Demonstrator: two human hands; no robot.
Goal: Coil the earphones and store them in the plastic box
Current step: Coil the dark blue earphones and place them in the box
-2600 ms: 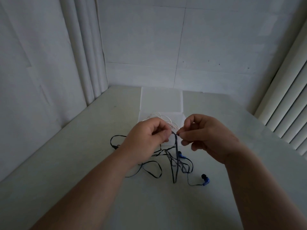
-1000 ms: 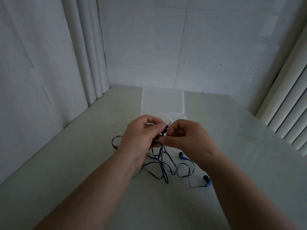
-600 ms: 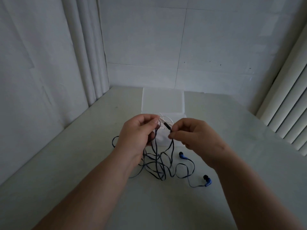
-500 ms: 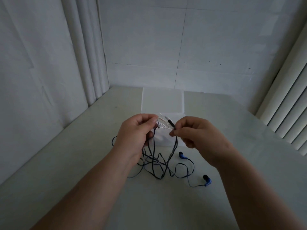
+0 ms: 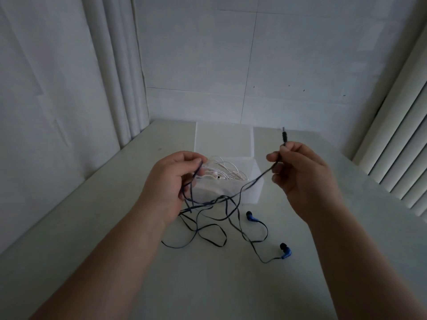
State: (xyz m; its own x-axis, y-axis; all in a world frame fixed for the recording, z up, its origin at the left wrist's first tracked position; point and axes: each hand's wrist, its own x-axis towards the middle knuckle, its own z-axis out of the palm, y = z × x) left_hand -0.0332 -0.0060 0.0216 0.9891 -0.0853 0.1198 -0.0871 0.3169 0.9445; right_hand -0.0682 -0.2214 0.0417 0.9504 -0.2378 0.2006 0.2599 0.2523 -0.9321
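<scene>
A dark flat earphone cable [image 5: 251,182] stretches between my two hands above the table. My right hand [image 5: 300,172] pinches it just below the jack plug [image 5: 284,136], which points up. My left hand [image 5: 171,179] is closed around a bunch of the same cable. The rest hangs in tangled loops [image 5: 208,225] onto the table. Two blue earbuds [image 5: 251,217] [image 5: 286,250] lie on the table at the right. Behind the hands stands a clear plastic box [image 5: 257,188] with its lid [image 5: 223,139] open, and a white earphone coil [image 5: 225,172] lies inside.
The pale table [image 5: 208,285] runs into a corner of white walls. Curtain folds [image 5: 120,77] hang at the back left and a ribbed panel [image 5: 402,144] stands along the right side.
My right hand has pulled the plug end out to the right and upward, away from my left hand. The cable between them has drawn out into a long span. The earbuds have barely shifted.
</scene>
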